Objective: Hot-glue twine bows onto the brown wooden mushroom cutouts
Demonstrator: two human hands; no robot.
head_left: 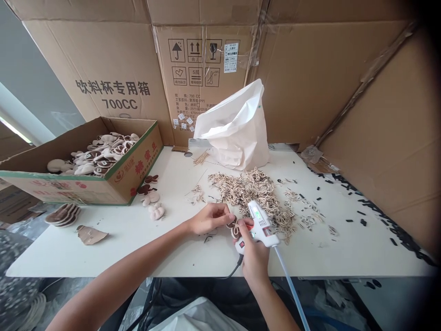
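Observation:
My right hand (255, 257) is wrapped round a white hot glue gun (262, 224) with a green light and a pale glue stick trailing from its back. Between my hands is a small brown-and-white felt piece (234, 230) with a beige cord loop on it. The fingers of my left hand (212, 218) are pinched at its upper left edge, and my right thumb and finger touch its other side. Just beyond my hands lies a heap of knotted beige cord loops (253, 191). The glue gun's tip is hidden.
An open cardboard box (117, 177) of fluffy white-and-brown pieces stands at left. Nearby lie loose felt pieces (156, 210), a stack of brown-and-white soles (63, 215) and torn cardboard (91, 234). Behind the heap stands a white bag (237, 138). Black bits (363, 222) litter the right side. Cardboard walls surround the table.

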